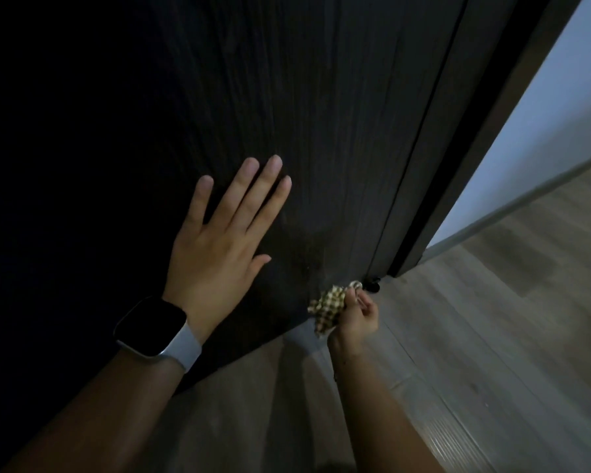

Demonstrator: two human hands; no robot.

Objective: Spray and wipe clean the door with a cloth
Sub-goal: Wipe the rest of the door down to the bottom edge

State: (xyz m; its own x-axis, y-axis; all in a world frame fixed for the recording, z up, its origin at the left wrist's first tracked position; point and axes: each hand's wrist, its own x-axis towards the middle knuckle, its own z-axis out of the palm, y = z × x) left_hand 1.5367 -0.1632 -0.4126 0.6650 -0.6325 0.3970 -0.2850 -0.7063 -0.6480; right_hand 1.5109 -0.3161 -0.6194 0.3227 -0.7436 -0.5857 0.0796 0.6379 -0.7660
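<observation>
A dark wood-grain door (321, 114) fills most of the view and runs down to the floor. My left hand (222, 233) lies flat against it with straight, spread fingers; a smartwatch with a pale strap sits on that wrist. Low down by the door's bottom edge, my right hand (357, 315) grips a bunched checked brown-and-cream cloth (330, 307) and holds it against the door near its lower corner. No spray bottle is in view.
The dark door frame (458, 165) stands to the right of the door, with a small black door stop (372, 284) at its foot. A pale wall (543, 148) and baseboard run beyond it. Wood-look flooring (492, 336) covers the lower right.
</observation>
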